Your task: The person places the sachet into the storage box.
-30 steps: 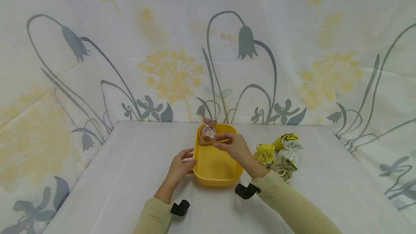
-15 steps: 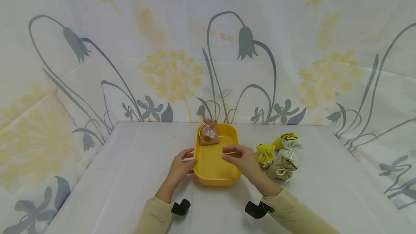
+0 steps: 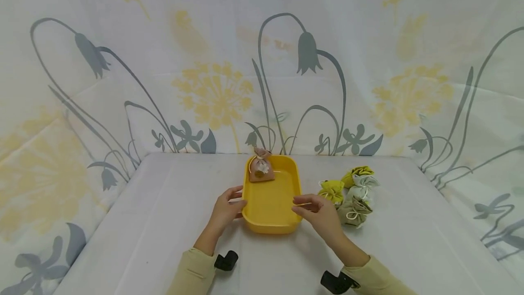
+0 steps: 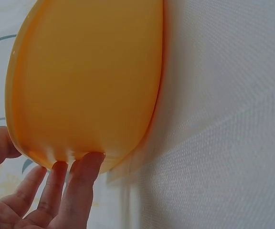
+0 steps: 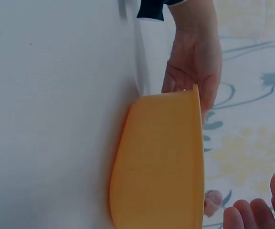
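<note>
Clock centred on the yellow tray [image 3: 272, 206], which sits upright on the white-covered counter [image 3: 172, 213]. Left hand [image 3: 224, 209] at 9 o'clock: grip holds the tray's side, thumb at the rim, fingers on the outer wall. Right hand [image 3: 321, 215] at 4 o'clock: grip narrow, nothing held, fingertips by the near-right rim; we see a gap to it in the right wrist view.

Pink drawstring pouch [image 3: 261, 170] leans inside the tray at 11 o'clock, its neck poking above the far rim. Outside, at 2 to 4 o'clock, we log a touching cluster: lime pouch [image 3: 332, 191], second lime one behind, pale grey pouch [image 3: 364, 185], olive pouch [image 3: 353, 211].

Risks, as we judge them: right fingers snagging the rim could twist the tray; a slack left grip would let it skid. A jolt could topple the top-heavy pink pouch. Loose drawstring loops could catch and drag neighbours.
</note>
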Demonstrator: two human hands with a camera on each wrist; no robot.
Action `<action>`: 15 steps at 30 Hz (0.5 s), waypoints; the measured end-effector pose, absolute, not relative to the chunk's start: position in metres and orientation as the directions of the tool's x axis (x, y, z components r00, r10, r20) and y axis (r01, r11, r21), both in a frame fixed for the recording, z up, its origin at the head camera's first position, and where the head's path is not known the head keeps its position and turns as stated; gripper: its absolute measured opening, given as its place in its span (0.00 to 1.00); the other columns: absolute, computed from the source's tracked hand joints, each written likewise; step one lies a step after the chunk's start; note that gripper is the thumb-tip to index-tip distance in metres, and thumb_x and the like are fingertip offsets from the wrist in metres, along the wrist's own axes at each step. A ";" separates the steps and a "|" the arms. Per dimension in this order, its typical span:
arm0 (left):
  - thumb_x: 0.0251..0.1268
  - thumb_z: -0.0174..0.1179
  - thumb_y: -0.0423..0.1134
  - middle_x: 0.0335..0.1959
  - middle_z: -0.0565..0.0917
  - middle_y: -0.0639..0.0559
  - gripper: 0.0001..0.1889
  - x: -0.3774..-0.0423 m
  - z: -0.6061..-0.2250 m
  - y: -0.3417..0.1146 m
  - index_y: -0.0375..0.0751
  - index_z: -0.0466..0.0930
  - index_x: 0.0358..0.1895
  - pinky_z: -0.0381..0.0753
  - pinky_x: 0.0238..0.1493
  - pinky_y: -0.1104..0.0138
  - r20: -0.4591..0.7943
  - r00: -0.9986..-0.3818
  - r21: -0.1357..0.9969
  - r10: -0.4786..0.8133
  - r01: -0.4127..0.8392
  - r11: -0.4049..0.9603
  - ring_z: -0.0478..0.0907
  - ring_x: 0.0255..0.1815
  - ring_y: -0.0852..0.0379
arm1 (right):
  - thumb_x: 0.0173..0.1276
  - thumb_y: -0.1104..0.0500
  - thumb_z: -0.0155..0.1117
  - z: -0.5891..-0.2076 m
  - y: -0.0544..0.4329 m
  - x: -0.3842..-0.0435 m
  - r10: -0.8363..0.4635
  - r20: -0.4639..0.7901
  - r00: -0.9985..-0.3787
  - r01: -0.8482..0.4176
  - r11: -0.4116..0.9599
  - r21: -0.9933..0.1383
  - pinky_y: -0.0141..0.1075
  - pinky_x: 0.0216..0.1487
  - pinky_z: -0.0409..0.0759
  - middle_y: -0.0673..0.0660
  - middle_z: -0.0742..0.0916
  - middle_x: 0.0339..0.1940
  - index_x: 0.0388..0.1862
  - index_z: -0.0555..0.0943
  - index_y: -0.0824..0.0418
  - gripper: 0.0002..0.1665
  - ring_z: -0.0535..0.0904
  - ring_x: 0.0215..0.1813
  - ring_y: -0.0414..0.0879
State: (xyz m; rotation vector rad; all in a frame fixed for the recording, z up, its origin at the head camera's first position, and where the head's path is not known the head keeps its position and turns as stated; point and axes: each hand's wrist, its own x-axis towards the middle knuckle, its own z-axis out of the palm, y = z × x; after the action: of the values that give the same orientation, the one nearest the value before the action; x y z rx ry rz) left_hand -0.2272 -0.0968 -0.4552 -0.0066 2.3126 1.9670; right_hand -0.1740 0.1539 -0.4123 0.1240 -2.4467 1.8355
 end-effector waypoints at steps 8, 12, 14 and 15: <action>0.62 0.58 0.32 0.55 0.73 0.37 0.26 -0.227 -0.454 -0.097 0.38 0.67 0.64 0.83 0.36 0.61 -0.096 -0.994 0.984 0.059 -0.086 0.156 0.77 0.47 0.47 | 0.55 0.63 0.71 -0.419 0.166 -0.164 -0.003 0.140 -0.990 -0.135 0.267 -0.954 0.32 0.40 0.81 0.57 0.85 0.41 0.43 0.83 0.68 0.16 0.83 0.39 0.44; 0.62 0.58 0.33 0.56 0.73 0.37 0.26 -0.228 -0.454 -0.097 0.37 0.67 0.64 0.83 0.36 0.60 -0.094 -0.994 0.983 0.061 -0.083 0.164 0.77 0.47 0.47 | 0.54 0.63 0.71 -0.421 0.171 -0.157 0.015 0.128 -0.992 -0.119 0.265 -0.957 0.31 0.40 0.80 0.57 0.85 0.42 0.43 0.83 0.67 0.17 0.82 0.39 0.44; 0.62 0.57 0.32 0.56 0.72 0.36 0.26 -0.227 -0.452 -0.097 0.36 0.67 0.64 0.83 0.36 0.60 -0.095 -0.993 0.983 0.066 -0.083 0.166 0.77 0.48 0.46 | 0.54 0.62 0.71 -0.422 0.174 -0.154 0.027 0.120 -0.992 -0.108 0.266 -0.958 0.31 0.39 0.80 0.57 0.85 0.42 0.43 0.83 0.67 0.17 0.82 0.39 0.43; 0.62 0.57 0.32 0.56 0.72 0.36 0.26 -0.227 -0.452 -0.097 0.36 0.66 0.64 0.83 0.36 0.60 -0.095 -0.993 0.982 0.066 -0.083 0.167 0.77 0.48 0.46 | 0.54 0.62 0.71 -0.423 0.175 -0.152 0.034 0.114 -0.993 -0.101 0.267 -0.958 0.31 0.39 0.80 0.57 0.85 0.42 0.43 0.83 0.66 0.17 0.82 0.39 0.43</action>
State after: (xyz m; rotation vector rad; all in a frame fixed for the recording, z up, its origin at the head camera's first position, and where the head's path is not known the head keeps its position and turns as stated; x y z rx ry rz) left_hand -0.2268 -0.0972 -0.4518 -0.0164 2.3090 1.9561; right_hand -0.1522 0.1753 -0.4229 0.0641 -2.4094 1.8353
